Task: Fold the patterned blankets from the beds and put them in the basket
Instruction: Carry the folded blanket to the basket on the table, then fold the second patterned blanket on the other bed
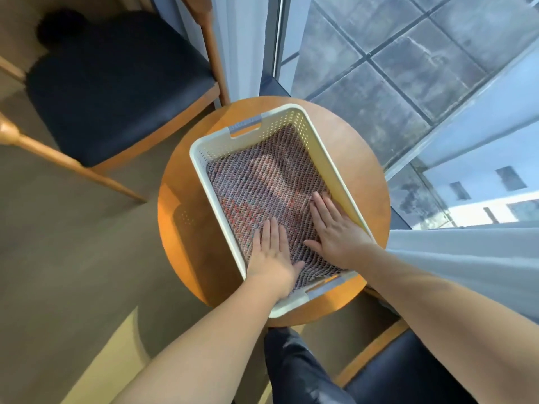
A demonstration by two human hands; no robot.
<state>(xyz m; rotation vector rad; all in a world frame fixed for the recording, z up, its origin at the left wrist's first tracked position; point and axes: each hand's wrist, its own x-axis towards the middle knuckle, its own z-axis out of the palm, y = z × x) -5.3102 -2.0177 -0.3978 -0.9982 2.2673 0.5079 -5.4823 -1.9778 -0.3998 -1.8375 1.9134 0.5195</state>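
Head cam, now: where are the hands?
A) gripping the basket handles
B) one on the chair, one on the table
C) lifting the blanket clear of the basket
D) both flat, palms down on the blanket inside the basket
D: the left hand and right hand lie flat with fingers spread on the patterned blanket, which sits inside the white basket.

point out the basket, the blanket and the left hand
basket (pixel 326 158): head view, on the perforated right side wall.
blanket (pixel 262 182): head view, on the bare woven middle, inside the basket.
left hand (pixel 272 258): head view, on the back of the hand, flat on the blanket.
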